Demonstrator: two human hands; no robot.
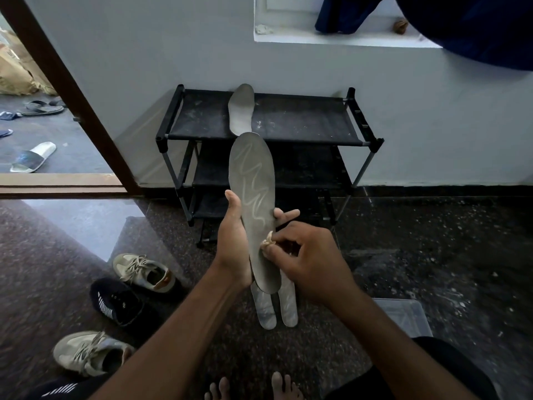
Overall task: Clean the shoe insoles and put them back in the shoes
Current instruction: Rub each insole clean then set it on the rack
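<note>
- Step in hand: wiping. The left hand (235, 241) grips the held insole (253, 180) from behind, with the thumb along its left edge and fingertips (285, 215) showing past its right edge.
- The right hand (305, 261) pinches a small pale wad of cloth (268, 240) between thumb and curled fingers and presses it on the insole's face, in the heel half.
- Orientation: the long axis runs from the heel, low and near the person's wrists, up and away to the toe, which points at the black shoe rack (302, 119). The marked face is turned toward the person.
- A pale squiggle runs along the face; whether it is cleaner or a wipe trace cannot be told.
- Other insoles: one (241, 108) lies on the rack's top shelf, and two (264, 310) lie side by side on the floor below the held one.
- The beige sneakers (144, 272) and a dark shoe (118, 301) stand on the floor to the left, well apart.
- Judgement: cleaning is under way and no insole has been refitted. The next stroke likely calls for drawing the wad toeward while the left hand braces against flex.
</note>
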